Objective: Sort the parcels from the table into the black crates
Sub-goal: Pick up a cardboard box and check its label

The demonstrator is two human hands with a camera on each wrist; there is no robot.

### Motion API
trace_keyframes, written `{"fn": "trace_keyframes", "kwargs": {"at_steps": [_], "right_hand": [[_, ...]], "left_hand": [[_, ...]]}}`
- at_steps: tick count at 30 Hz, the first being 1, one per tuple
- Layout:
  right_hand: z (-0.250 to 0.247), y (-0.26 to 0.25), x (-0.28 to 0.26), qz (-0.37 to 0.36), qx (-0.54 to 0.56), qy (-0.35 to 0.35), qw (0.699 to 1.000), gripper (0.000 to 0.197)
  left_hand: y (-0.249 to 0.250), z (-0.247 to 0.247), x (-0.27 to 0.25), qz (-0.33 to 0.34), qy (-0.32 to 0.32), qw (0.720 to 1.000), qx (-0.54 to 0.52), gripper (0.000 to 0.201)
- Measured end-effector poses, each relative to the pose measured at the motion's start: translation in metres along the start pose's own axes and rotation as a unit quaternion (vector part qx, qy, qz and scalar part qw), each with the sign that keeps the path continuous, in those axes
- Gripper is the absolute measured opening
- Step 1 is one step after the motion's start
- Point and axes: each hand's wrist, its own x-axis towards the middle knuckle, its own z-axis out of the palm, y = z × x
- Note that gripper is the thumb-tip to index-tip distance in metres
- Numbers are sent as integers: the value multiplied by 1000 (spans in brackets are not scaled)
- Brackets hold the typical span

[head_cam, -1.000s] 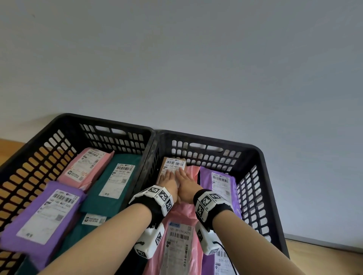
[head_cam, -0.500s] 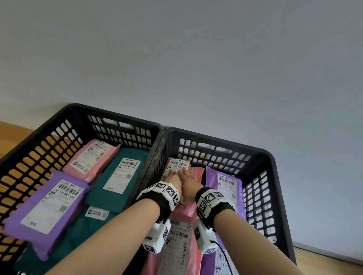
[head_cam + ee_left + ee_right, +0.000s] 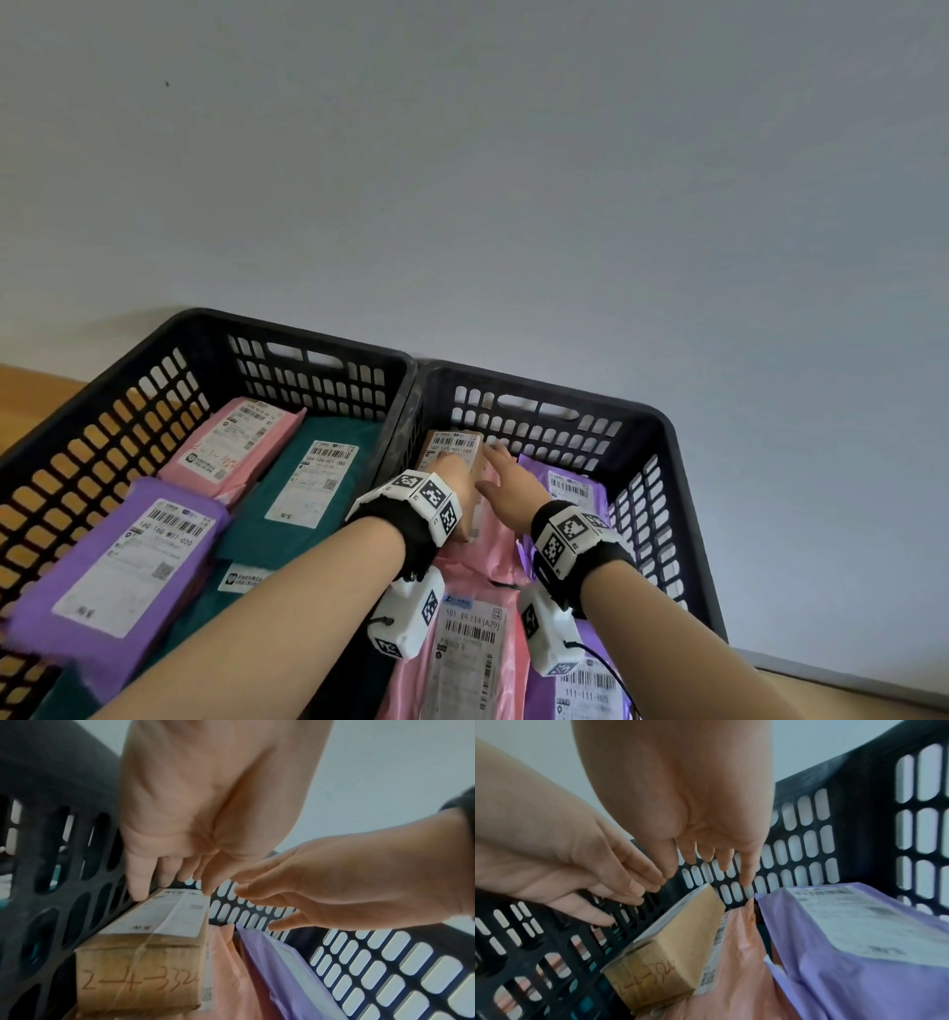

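Head view above; wrist views close inside crate (image 3: 539,380)

A wooden surface (image 3: 31,395) is showing at nine o'clock and is carrying two black crates side by side, touching: the left crate (image 3: 287,329) sitting toward eight o'clock, the right crate (image 3: 667,426) toward five o'clock.

We see black crates (image 3: 662,426) with slotted walls, pink (image 3: 231,447), purple (image 3: 118,560) and teal parcels (image 3: 318,478) bearing white barcode labels, a brown box (image 3: 144,969), and checkered black-and-white wristbands (image 3: 426,493).
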Motion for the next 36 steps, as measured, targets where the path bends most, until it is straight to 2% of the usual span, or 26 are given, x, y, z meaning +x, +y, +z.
{"fn": "trace_keyframes", "kwargs": {"at_steps": [2,5,7,9,12,14,19,28,34,36], "right_hand": [[-8,-2,-10,10,9,22,1000,57],[-16,-3,-27,30,37,53,997,54],[-21,-3,-38,43,73,82,993,53],[-25,-4,-49,53,112,113,986,51],[-31,-10,-67,51,144,149,977,50],[-35,-18,-80,35,166,163,972,51],[-33,-38,-115,-17,213,180,960,50],[3,-68,-190,-100,284,127,945,48],[32,-113,-224,-164,261,62,949,47],[43,-131,-230,-193,239,43,951,47]], "left_hand": [[5,-6,-5,-9,-4,999,-30,42],[8,-10,-5,35,-18,998,-43,41],[10,-11,0,76,-4,996,-54,38],[17,-27,-31,86,4,993,-86,33],[23,-41,-68,118,43,985,-115,48],[20,-46,-83,132,61,978,-149,52],[9,-56,-129,151,128,961,-191,48],[-37,-36,-236,89,200,951,-220,50],[-76,-36,-309,50,242,944,-219,53],[-92,-40,-330,34,275,936,-215,49]]}}
